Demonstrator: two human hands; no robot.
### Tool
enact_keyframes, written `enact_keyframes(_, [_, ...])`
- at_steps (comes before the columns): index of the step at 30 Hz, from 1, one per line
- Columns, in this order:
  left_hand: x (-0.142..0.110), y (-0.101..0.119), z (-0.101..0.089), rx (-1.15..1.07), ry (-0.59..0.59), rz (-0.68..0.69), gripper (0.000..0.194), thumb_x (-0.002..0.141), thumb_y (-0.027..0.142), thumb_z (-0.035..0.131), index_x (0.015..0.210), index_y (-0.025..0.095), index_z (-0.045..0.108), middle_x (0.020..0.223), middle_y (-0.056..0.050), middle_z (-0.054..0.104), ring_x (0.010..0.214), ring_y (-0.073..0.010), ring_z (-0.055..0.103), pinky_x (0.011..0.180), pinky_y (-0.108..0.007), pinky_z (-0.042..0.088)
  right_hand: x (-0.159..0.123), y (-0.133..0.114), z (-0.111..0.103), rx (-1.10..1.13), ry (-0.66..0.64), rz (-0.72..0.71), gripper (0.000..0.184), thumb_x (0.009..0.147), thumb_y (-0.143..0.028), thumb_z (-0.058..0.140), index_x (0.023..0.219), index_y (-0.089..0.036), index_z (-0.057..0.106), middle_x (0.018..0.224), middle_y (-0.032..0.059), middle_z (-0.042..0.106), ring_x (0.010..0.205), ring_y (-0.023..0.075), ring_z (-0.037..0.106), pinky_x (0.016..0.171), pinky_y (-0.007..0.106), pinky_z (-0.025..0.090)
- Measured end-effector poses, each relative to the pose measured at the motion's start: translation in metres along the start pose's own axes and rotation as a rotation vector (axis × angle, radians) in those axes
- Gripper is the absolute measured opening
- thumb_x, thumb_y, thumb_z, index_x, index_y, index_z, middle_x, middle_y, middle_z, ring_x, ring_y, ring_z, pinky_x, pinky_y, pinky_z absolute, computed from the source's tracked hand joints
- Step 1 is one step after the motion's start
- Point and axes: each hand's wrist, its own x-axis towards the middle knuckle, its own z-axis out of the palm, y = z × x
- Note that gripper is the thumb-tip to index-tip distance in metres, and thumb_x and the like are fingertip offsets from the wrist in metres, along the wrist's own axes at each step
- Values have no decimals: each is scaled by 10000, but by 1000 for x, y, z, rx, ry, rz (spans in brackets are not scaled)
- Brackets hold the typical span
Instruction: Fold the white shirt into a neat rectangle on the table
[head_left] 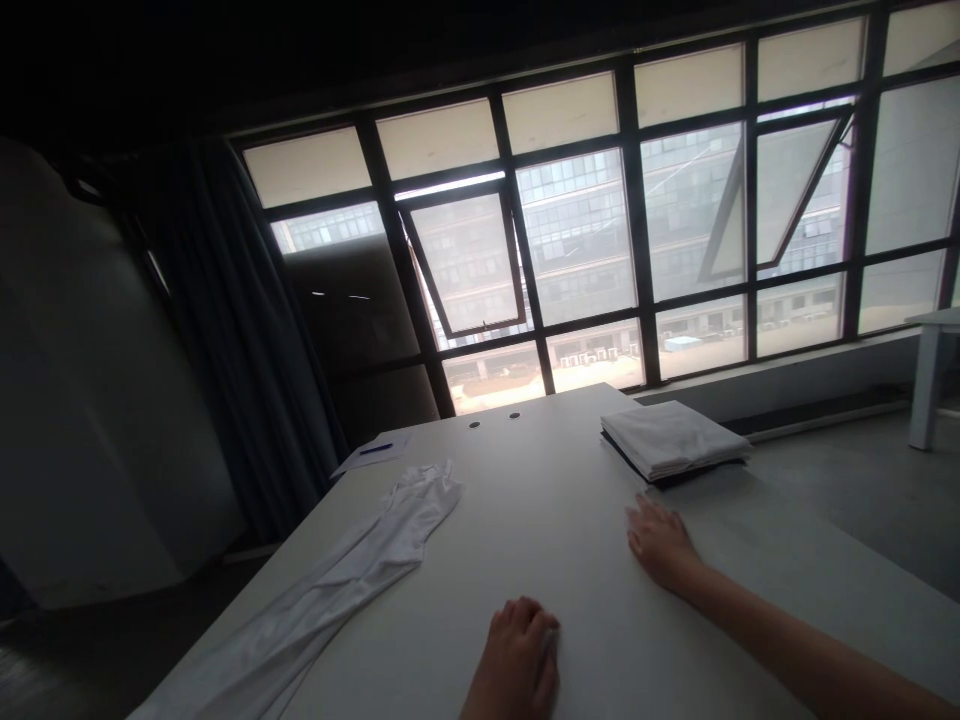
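My left hand (517,655) is low in the middle of the view, over the white table (540,500). Its fingers are curled closed, and a small greyish edge shows by the thumb, too unclear to name. Farther forward and to the right, my right hand (661,542) is over the tabletop with its fingers loosely apart, slightly blurred. Just beyond it lies a stack of folded white cloth (675,440) with a dark layer underneath; the hand appears apart from it. Along the table's left side stretches a rumpled white garment (360,570), touched by neither hand.
At the far left corner of the table a pen (376,449) rests on paper (352,462). Two round cable holes (514,415) are near the far edge. Beyond stand windows, some tilted out, and a dark blue curtain (232,330). Another white table (926,380) is at right.
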Motion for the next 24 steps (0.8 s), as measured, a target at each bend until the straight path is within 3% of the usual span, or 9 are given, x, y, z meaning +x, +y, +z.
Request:
enact_keyframes(2, [-2,-1,1,30,4,-76,393,856,229,549,1238,262,634,1318,-115,579,1231,-301,517,1084,-507,376,-32,-41,0,30,-41,-112,503,934,-305,432,1412,-239,573,1534,84,428,1429,315,362,1209,541,210])
enact_keyframes(6, [-10,-4,-11,82,-140,-187,580,941,420,496,1502,274,465,1584,-133,372,1461,-348,320,1189,-583,219,-87,-98,-10,193,-147,-389,557,957,-357,439,1493,-214,486,1588,97,335,1483,355,258,1230,575,134])
enact_keyframes(9, [-19,-11,-38,56,-375,-180,806,865,478,610,1585,277,308,1661,-116,192,1522,-367,185,1215,-578,172,-103,-104,-27,259,-215,-453,565,983,-415,430,1522,-245,446,1607,84,295,1499,345,231,1241,566,121])
enact_keyframes(12, [-29,-35,-67,-13,-490,-211,800,839,529,637,1558,297,373,1644,-74,261,1503,-347,258,1219,-519,230,-103,-96,-41,302,-253,-493,566,999,-461,419,1534,-276,426,1614,54,281,1509,314,221,1252,540,128])
enact_keyframes(15, [-35,-81,-86,63,-332,-347,698,916,600,523,1526,271,438,1571,-75,418,1464,-294,358,1203,-455,292,-100,-90,-44,324,-257,-496,563,989,-453,443,1526,-284,440,1612,47,287,1509,306,224,1254,540,123])
enact_keyframes(17, [-39,-118,-93,328,-140,-486,652,886,544,589,1476,280,502,1551,-64,451,1439,-286,393,1173,-424,333,-99,-90,-43,329,-254,-487,561,982,-443,454,1519,-280,453,1608,53,296,1506,308,232,1252,546,121])
enact_keyframes(19, [-45,-151,-98,434,-28,-598,640,898,423,588,1499,245,462,1581,-91,396,1455,-316,347,1175,-470,297,-99,-92,-42,327,-257,-480,560,982,-447,454,1517,-281,458,1607,52,299,1505,308,236,1251,550,123])
enact_keyframes(21, [-55,-177,-103,487,48,-710,582,951,381,500,1502,201,443,1569,-133,394,1435,-337,361,1160,-500,289,-100,-93,-42,318,-263,-473,562,983,-456,450,1518,-284,456,1608,45,297,1505,305,235,1251,547,126])
enact_keyframes(24, [-72,-199,-110,503,92,-845,465,1019,377,348,1395,184,543,1431,-145,532,1270,-328,527,1043,-475,408,-100,-93,-44,308,-264,-474,563,981,-454,452,1519,-289,454,1610,36,292,1505,300,238,1254,537,127])
